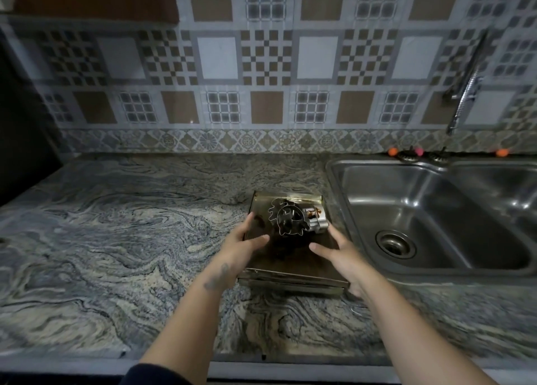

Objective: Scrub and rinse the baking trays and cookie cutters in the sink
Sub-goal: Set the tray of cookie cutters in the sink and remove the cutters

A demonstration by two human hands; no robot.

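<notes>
Centrally, both hands bracket the stacked baking trays (293, 257) on the table (116, 239). The left hand (242, 243) lies at the trays' left edge, fingers extended and spread, thumb reaching inward over the top tray; the right hand (338, 254) lies at the right edge likewise, fingers straight. Neither grip has closed: both are apart, and whether the palms touch the metal cannot be told. Outward from the hands, the cookie cutters (290, 217) sit piled on the far half of the top tray. The trays' long axis runs away from the person. The sink (436, 225) lies just beside the trays' right side, so the right hand is nearer it, and the coming lift probably carries the stack rightward.
</notes>
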